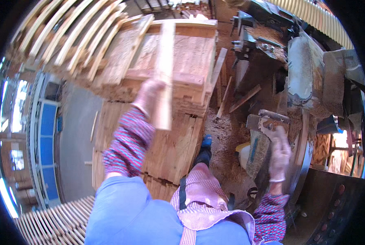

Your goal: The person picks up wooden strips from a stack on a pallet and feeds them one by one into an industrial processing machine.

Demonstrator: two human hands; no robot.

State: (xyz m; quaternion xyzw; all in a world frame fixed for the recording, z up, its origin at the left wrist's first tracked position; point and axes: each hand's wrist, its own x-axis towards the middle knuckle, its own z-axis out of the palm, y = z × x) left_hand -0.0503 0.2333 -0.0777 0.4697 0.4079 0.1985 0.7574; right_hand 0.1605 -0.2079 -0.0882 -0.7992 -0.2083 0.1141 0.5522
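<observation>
One view: the head camera, looking down over the person's chest and both arms.
Left hand: the left hand (pixel 149 94), in a pale glove, is closed around a wooden slat (pixel 165 75) near its lower third; the grip is narrow and holds the slat firmly, as far as the blur allows me to tell.
Where the slat is: it is lifted in the air above the stack of boards (pixel 166 134), over the top face of the stack, close to the near right corner. I cannot tell if it touches the wood below.
Long axis of the slat: it runs almost straight up and down in the picture, so it points away from the person, with the far end toward the back edge of the stack and the near end hanging free below the hand.
Why it is held so: I judge that holding it low leaves most of the length free and lines it up with the boards already lying on the stack.
Right hand: the right hand (pixel 279 157), also gloved, rests on a grey metal part of the sawing machine (pixel 305 77); the fingers are curled, but what they enclose is not clear.
Around: a rack of thin slats (pixel 74 34) at the far left corner, sawdust on the floor (pixel 221 139), a dark shoe (pixel 205 149).
</observation>
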